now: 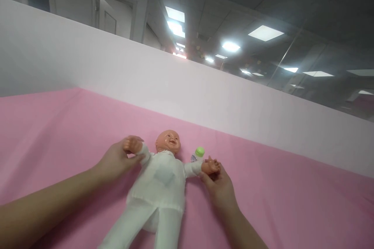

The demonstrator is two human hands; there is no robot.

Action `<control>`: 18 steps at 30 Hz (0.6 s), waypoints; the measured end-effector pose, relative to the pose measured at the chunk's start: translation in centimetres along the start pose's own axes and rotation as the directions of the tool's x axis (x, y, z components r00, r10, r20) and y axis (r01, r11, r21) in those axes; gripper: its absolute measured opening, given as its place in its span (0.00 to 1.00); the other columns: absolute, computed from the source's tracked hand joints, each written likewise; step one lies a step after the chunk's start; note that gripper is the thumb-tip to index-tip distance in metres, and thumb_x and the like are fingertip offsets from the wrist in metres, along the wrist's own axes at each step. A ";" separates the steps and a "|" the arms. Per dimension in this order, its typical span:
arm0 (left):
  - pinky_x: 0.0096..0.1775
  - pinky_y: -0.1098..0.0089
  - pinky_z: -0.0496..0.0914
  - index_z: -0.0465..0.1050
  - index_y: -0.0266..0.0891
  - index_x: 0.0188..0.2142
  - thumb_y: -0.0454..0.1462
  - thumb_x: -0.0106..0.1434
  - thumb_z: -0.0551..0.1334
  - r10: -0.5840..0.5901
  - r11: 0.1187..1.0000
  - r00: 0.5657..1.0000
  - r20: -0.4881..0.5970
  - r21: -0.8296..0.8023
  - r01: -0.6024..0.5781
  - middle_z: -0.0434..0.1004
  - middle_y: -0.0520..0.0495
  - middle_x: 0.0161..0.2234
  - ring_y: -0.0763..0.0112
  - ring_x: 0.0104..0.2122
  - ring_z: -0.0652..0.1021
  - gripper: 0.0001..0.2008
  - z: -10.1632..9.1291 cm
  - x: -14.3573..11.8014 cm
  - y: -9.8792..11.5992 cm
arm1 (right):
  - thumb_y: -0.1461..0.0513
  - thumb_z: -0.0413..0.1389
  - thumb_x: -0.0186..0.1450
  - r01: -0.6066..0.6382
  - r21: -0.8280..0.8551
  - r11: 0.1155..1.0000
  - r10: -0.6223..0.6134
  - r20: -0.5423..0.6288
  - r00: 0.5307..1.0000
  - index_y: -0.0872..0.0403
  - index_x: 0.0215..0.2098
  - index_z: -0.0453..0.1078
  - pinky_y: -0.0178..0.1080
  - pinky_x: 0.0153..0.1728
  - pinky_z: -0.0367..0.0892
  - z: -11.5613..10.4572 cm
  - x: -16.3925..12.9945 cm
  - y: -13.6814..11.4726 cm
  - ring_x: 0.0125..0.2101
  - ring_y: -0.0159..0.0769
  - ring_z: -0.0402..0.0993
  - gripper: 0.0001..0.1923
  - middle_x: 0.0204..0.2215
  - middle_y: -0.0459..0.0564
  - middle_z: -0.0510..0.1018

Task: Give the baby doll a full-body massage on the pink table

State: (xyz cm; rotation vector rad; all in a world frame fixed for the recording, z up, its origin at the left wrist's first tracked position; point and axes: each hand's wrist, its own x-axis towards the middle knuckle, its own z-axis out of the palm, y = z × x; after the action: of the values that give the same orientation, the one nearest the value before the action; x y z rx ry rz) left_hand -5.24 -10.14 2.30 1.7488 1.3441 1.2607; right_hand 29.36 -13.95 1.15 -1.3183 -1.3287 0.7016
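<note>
Doll [159, 186] in white suit, face up on the pink sheet [292, 194] near its far edge. Your left hand [115, 160] has fingers closed on one wrist, your right hand [219, 188] on the other. Green-capped bottle [198, 153] behind its arm, untouched.

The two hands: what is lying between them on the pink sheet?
In the head view, the doll in white clothes lies on its back between the left hand and the right hand, each holding one doll wrist. A green-capped bottle stands behind its arm.
</note>
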 end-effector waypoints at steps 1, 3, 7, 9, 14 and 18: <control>0.49 0.57 0.74 0.77 0.46 0.47 0.44 0.58 0.68 0.091 0.993 0.994 0.054 0.074 -0.095 0.82 0.44 0.47 0.50 0.47 0.80 0.17 0.5 -0.7 0.4 | 0.60 0.66 0.60 0.085 -0.085 0.993 -0.078 0.086 0.993 0.48 0.51 0.74 0.47 0.46 0.76 0.6 -0.7 -0.5 0.45 0.47 0.79 0.21 0.46 0.52 0.81; 0.51 0.57 0.74 0.77 0.49 0.52 0.39 0.59 0.66 0.289 0.932 0.921 0.260 0.141 -0.333 0.81 0.45 0.51 0.50 0.49 0.80 0.20 1.2 -2.0 1.0 | 0.66 0.62 0.61 0.346 -0.232 0.909 -0.286 0.256 0.923 0.47 0.49 0.76 0.47 0.49 0.75 1.6 -2.1 -1.0 0.47 0.47 0.78 0.18 0.47 0.51 0.81; 0.58 0.56 0.73 0.74 0.49 0.60 0.31 0.54 0.63 0.521 0.761 0.687 0.507 0.089 -0.643 0.75 0.42 0.60 0.49 0.57 0.77 0.33 1.6 -2.9 1.5 | 0.72 0.54 0.63 0.697 -0.366 0.617 -0.499 0.502 0.706 0.42 0.58 0.73 0.50 0.54 0.74 3.1 -3.7 -0.9 0.52 0.46 0.74 0.29 0.58 0.51 0.76; 0.58 0.56 0.73 0.73 0.49 0.61 0.30 0.53 0.62 0.529 0.736 0.659 0.535 0.098 -0.670 0.75 0.42 0.61 0.50 0.57 0.77 0.34 1.4 -2.7 1.7 | 0.72 0.55 0.63 0.737 -0.408 0.538 -0.481 0.570 0.666 0.42 0.61 0.70 0.51 0.51 0.75 3.4 -4.0 -0.7 0.51 0.47 0.74 0.32 0.60 0.51 0.74; 0.57 0.59 0.73 0.75 0.48 0.59 0.32 0.56 0.62 0.495 0.756 0.699 0.516 0.140 -0.639 0.77 0.43 0.59 0.51 0.55 0.78 0.30 1.4 -2.4 1.6 | 0.71 0.55 0.65 0.711 -0.408 0.573 -0.465 0.552 0.691 0.42 0.62 0.69 0.53 0.53 0.74 3.6 -3.8 -0.5 0.52 0.48 0.72 0.31 0.61 0.50 0.74; 0.45 0.62 0.75 0.78 0.47 0.49 0.40 0.62 0.63 0.366 0.875 0.862 0.351 0.185 -0.447 0.83 0.46 0.45 0.54 0.43 0.82 0.15 1.2 -1.8 0.9 | 0.66 0.57 0.66 0.446 -0.261 0.856 -0.331 0.385 0.861 0.43 0.60 0.71 0.51 0.56 0.71 2.8 -2.6 -0.6 0.52 0.47 0.75 0.24 0.55 0.50 0.79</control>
State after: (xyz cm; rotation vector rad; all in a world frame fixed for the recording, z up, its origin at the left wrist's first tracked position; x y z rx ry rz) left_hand -3.84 -12.01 2.00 2.4037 1.0201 0.9878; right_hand 26.04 -15.81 0.31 -1.1637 -1.9991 0.4188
